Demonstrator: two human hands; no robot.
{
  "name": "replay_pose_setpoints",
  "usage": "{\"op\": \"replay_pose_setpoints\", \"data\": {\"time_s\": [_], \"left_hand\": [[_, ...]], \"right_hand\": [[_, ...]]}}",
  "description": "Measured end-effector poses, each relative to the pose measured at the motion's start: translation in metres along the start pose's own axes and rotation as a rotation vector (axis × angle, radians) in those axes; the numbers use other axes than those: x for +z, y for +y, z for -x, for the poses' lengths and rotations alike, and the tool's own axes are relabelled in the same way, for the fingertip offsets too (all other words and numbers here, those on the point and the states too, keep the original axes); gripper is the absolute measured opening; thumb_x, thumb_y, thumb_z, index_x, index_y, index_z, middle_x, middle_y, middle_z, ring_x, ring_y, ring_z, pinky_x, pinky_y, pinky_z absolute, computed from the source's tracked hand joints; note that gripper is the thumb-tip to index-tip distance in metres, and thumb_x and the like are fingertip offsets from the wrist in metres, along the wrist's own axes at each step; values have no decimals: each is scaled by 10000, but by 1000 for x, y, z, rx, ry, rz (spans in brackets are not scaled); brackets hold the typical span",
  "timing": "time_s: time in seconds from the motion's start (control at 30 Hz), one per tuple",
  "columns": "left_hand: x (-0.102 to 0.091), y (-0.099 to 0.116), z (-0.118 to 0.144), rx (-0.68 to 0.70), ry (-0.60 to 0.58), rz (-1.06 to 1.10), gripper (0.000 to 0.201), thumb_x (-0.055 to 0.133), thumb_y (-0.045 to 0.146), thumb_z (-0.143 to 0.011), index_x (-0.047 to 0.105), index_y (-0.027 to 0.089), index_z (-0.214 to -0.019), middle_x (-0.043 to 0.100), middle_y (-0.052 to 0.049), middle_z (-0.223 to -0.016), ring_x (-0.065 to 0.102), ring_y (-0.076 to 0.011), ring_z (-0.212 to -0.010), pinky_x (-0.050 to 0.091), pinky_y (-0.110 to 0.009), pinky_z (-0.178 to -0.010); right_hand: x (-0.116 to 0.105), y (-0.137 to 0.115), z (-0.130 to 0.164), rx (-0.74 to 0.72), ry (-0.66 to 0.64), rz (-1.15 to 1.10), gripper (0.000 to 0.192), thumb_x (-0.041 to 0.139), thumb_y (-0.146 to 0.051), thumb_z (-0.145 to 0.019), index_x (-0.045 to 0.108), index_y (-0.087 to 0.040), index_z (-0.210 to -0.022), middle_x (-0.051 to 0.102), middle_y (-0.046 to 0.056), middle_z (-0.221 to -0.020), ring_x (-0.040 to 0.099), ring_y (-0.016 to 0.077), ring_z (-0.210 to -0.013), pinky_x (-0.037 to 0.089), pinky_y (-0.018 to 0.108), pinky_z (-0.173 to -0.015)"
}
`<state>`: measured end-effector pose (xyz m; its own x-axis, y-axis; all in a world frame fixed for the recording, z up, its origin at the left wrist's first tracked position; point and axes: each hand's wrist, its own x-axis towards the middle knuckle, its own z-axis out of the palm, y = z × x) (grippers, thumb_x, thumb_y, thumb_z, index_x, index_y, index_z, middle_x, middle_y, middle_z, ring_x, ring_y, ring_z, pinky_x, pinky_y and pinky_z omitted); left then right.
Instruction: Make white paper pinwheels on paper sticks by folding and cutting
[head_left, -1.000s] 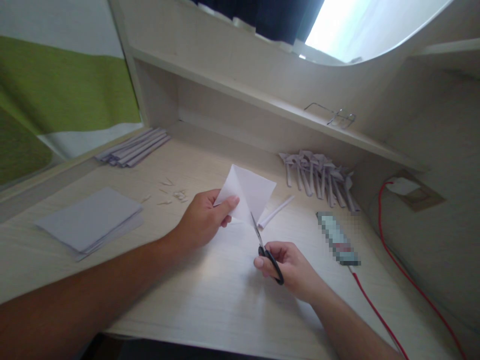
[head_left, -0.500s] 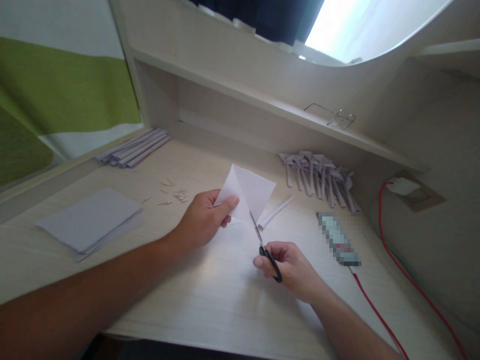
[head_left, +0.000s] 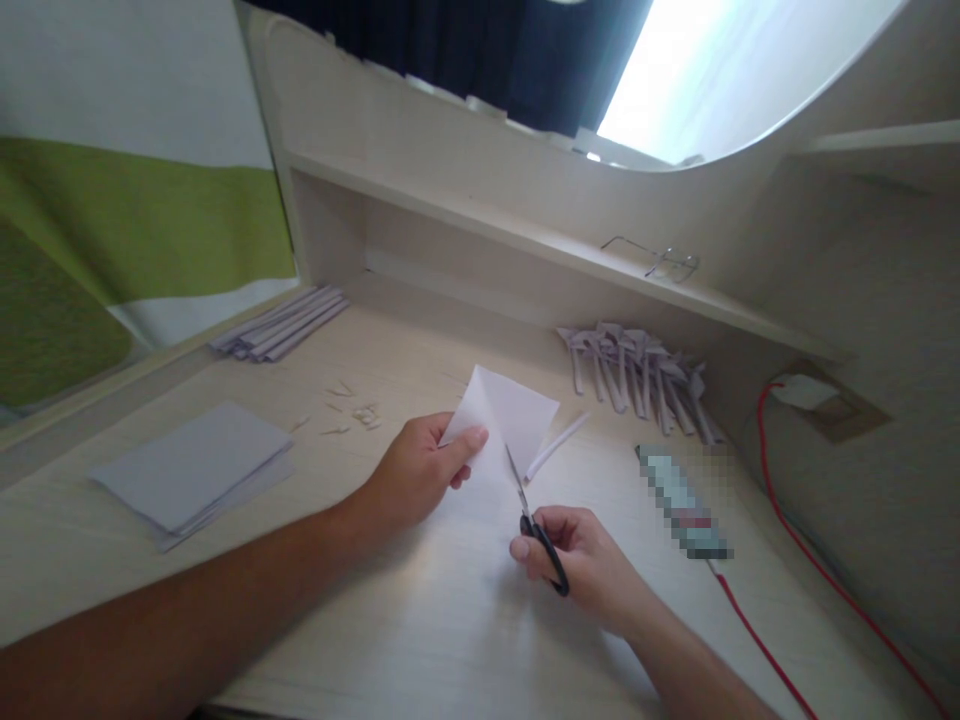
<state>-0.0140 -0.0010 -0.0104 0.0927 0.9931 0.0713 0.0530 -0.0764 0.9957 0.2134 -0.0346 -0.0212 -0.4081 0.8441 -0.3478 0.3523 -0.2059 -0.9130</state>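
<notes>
Okay, left hand (head_left: 420, 470) has a square white paper sheet (head_left: 527, 405) pinched at its left side, thumb on top, fingertips mostly hidden underneath. Sheet is held up above the desk (head_left: 420, 625), roughly mid-view, with a diagonal crease running down from its top corner.

Right hand (head_left: 577, 560) is wrapped on the black-handled scissors (head_left: 553, 562), thumb and fingers gripping the loops. Blades point up and away, tip at the lower part of the sheet near the crease; can't tell how far the cut runs.

Just right of the sheet: one rolled paper stick (head_left: 559, 445) on the desk. Behind it, a row of paper pinwheels (head_left: 637, 370) on rolled stems, against the back. Far left: bundle of paper rolls (head_left: 285, 323). Nearer: paper stack (head_left: 199, 462), edges slightly misaligned. Small pale slivers (head_left: 366, 416) lie between stack and left hand. Phone (head_left: 682, 505), pixelated, sits right of the right hand, red cable (head_left: 761, 637) attached.
</notes>
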Motion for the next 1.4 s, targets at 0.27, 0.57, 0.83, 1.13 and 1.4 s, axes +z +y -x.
{"op": "replay_pose_setpoints", "data": {"time_s": [0.27,0.57,0.83,1.13,1.4], "left_hand": [[0,0,-1,3,1,3,411,629,524,-871,566,180,-654,544,24,-564,494,-127,-527,372,-251,-527],[1,2,0,3,-27,-6,398,643,504,-869,568,179,-652,542,30,-556,493,-122,-528,362,-246,-530],[-1,0,0,-4,-37,-3,416,648,532,-862,574,176,-662,552,26,-568,502,-127,-537,374,-252,-536],[1,0,1,-8,-39,-39,422,624,518,-878,570,176,-638,548,20,-566,500,-130,-539,370,-254,-542],[1,-4,0,5,-46,-15,422,638,528,-870,575,179,-643,552,20,-570,504,-134,-545,373,-255,-547]], "right_hand": [[1,-4,0,-3,23,22,474,788,-554,-770,562,-175,-597,464,-49,-538,347,82,-509,235,261,-500],[2,-7,2,-2,23,-22,467,834,-543,-729,575,-174,-607,477,-52,-532,366,84,-500,241,261,-497],[1,-5,0,-10,43,-2,468,826,-545,-731,566,-177,-607,493,-46,-551,373,90,-527,263,262,-522],[1,-2,0,-5,31,-7,456,793,-541,-784,571,-180,-616,486,-48,-542,358,82,-495,237,260,-486],[1,-4,-1,-3,50,12,447,798,-529,-753,555,-186,-603,474,-50,-535,360,89,-506,252,263,-502]]}}
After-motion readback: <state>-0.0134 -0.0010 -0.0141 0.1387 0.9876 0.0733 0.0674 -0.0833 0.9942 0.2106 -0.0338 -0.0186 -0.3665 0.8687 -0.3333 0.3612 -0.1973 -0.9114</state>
